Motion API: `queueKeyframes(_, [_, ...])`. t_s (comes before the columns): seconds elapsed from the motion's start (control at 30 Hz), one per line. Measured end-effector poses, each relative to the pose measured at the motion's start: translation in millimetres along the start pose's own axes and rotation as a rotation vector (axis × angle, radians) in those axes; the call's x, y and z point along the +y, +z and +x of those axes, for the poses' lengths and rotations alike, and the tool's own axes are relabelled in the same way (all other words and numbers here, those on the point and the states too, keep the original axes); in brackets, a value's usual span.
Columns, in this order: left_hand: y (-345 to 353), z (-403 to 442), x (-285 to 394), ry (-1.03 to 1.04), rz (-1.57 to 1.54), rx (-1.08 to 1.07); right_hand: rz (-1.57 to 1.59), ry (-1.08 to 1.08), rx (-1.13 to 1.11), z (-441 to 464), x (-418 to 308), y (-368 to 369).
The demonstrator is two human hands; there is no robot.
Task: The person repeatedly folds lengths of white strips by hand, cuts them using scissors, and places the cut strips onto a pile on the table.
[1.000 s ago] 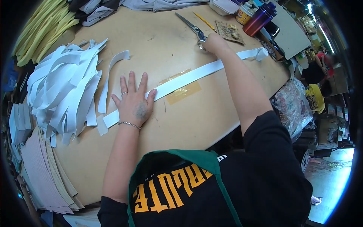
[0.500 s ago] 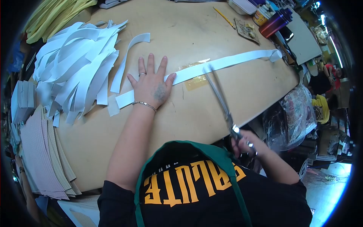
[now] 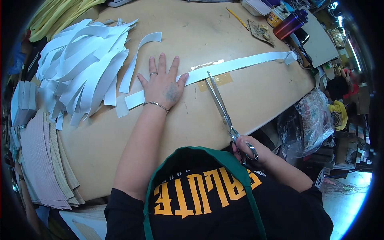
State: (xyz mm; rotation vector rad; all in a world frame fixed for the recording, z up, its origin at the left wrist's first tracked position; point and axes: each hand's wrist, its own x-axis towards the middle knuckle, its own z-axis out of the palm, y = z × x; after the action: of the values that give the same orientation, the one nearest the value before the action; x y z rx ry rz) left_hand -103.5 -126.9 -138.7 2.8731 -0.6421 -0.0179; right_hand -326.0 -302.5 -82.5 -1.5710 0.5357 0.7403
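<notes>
A long white strip (image 3: 248,62) lies across the table, its far right end curled into a loop. My left hand (image 3: 163,90) presses flat on the strip near its left end, fingers spread. In my right hand (image 3: 251,150) is a pair of metal scissors (image 3: 225,116), gripped by the handles. Their blades are parted, and the tips reach the strip's near edge beside a patch of clear brownish tape (image 3: 226,78) on the table. One shorter curved white strip (image 3: 130,74) rests left of my left hand. Beyond it is a heap of white strips (image 3: 82,60).
Stacked textured sheets (image 3: 44,160) lie at the table's left edge, with yellow strips (image 3: 60,18) at the back left. A pencil (image 3: 237,19), a small worn tray (image 3: 261,32) and a purple-red bottle (image 3: 291,25) stand at the back right. A plastic-wrapped bundle (image 3: 314,124) is beyond the right edge.
My right hand has brought the scissors left, and the blade tips have shifted left along the strip. My left hand stays flat on the strip.
</notes>
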Motion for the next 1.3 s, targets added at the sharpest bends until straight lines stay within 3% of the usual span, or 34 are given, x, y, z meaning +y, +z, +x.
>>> queueKeyframes(0.47, [1.2, -0.5, -1.1, 0.009, -0.012, 0.012, -0.076, 0.033, 0.085, 27.5, -42.6, 4.3])
queueKeyframes(1.3, [1.1, -0.5, -0.4, 0.002, -0.001, 0.002, -0.067, 0.036, 0.177, 26.3, -41.4, 3.5])
